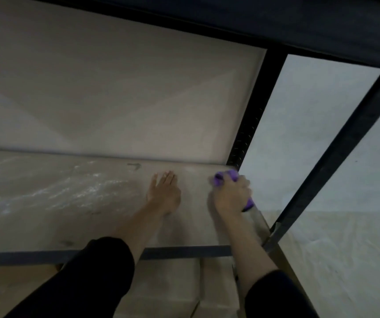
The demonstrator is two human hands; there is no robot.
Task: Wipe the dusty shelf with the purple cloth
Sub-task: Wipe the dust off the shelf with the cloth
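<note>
The shelf (69, 214) is a pale board in a dark metal frame, with whitish dust streaks across its left and middle part. My right hand (231, 195) grips the purple cloth (227, 176) and presses it onto the board at the back right corner, close to the rear upright. Purple fabric shows ahead of the knuckles and below the wrist side. My left hand (165, 193) lies flat on the board just left of it, fingers together and pointing away, holding nothing.
A black perforated upright (251, 125) rises at the back right corner, and a dark diagonal post (336, 161) stands at the front right. The shelf's dark front rail (184, 252) crosses below my arms. Another dark shelf (276, 21) hangs overhead. Pale sheeting covers the wall and floor.
</note>
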